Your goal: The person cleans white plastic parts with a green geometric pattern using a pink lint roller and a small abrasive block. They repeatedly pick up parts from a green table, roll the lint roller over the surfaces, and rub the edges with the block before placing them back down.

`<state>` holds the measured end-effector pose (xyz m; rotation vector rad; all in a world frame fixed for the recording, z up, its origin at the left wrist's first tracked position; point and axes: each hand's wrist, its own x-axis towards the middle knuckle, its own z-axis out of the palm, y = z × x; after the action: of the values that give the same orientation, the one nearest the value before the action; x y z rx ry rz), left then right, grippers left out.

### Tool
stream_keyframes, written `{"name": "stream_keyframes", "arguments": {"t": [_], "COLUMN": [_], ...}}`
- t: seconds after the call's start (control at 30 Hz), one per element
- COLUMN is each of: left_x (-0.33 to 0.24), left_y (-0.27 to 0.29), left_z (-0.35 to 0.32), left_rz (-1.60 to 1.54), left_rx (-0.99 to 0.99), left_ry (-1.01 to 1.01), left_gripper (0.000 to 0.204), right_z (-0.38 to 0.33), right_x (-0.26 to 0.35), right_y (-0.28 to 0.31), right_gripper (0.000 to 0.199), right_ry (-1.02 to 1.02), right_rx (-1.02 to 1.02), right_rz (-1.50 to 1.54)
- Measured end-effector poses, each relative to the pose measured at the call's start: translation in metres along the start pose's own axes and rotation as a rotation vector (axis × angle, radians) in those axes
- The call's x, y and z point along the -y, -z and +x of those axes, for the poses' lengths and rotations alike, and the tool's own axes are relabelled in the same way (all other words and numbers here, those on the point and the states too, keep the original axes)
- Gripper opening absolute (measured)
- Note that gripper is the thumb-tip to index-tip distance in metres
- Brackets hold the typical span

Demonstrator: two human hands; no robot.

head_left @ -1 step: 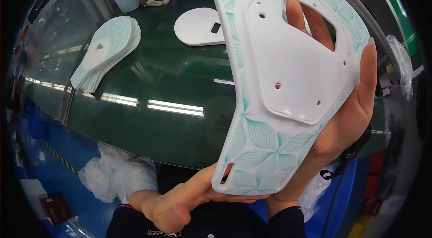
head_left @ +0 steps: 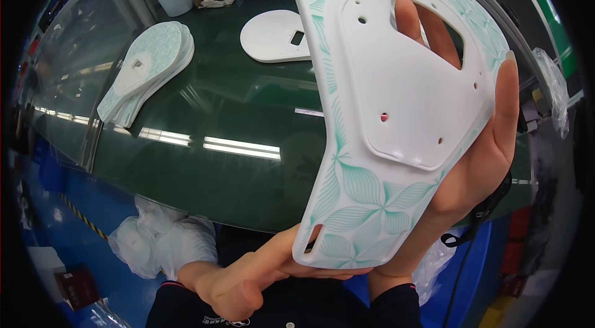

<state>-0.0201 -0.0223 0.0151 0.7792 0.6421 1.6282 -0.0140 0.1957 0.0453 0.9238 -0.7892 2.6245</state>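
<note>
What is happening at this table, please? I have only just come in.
A person is holding up a white panel with a green leaf pattern above a dark green table. The right hand grips its right side, with fingers showing through the large opening; the left hand is at the lower end. On the table lie some stacked patterned pieces and, partly hidden, a plain white piece.

Bright — strip glare on green tabletop (head_left: 217, 188) | edges bowed, corners black | upper-left blur

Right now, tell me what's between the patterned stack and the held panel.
In the head view, a white plate, partly behind the held panel, on green tabletop.
</note>
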Motion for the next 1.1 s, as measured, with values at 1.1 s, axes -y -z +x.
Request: {"name": "stream_keyframes", "arguments": {"t": [1.1], "left_x": [-0.024], "left_y": [0.018], "left_z": [0.018], "left_rz": [-0.153], "left_rx": [-0.544], "left_ry": [-0.482], "left_gripper": [0.067], "right_z": [-0.089], "right_x": [-0.048], "right_y": [-0.028], "right_gripper": [0.093], "right_ry": [-0.114], "right_rx": [-0.599], "right_rz": [-0.704]}}
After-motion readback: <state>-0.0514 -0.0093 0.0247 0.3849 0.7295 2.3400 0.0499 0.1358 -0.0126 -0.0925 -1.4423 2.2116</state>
